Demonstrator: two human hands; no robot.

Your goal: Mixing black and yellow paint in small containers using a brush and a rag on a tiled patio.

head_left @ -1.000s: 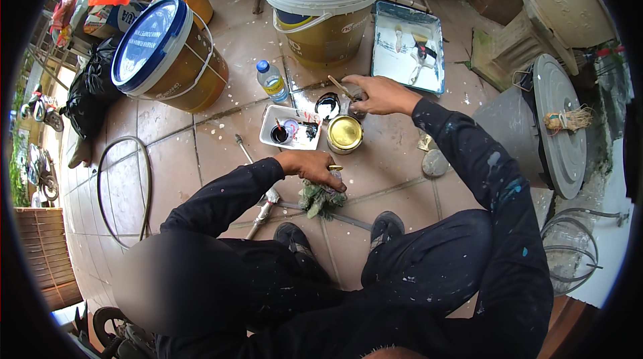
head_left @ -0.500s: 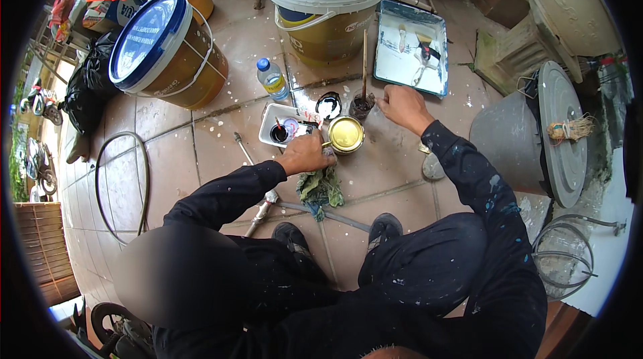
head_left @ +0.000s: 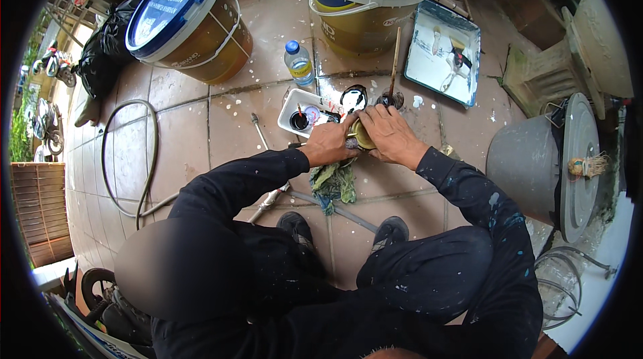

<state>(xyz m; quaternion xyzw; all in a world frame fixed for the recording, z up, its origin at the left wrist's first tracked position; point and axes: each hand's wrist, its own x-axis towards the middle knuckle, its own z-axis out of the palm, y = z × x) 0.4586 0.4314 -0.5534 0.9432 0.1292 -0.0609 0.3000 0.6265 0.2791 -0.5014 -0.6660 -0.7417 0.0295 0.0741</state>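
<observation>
Gold-coloured tin (head_left: 362,136), being held from both sides above tiled floor (head_left: 408,205).
The right hand (head_left: 394,134) is clasping the tin's right side, apparently steadying it. The left hand (head_left: 327,145) is meeting its left edge, fingers bent; what they are pinching cannot be told. Green rag (head_left: 335,188) is trailing on the tin's near side. White tray (head_left: 293,106), to its left, and stick-bearing dark pot (head_left: 390,100), beyond and right, are standing close, presumably for easy reach.
</observation>
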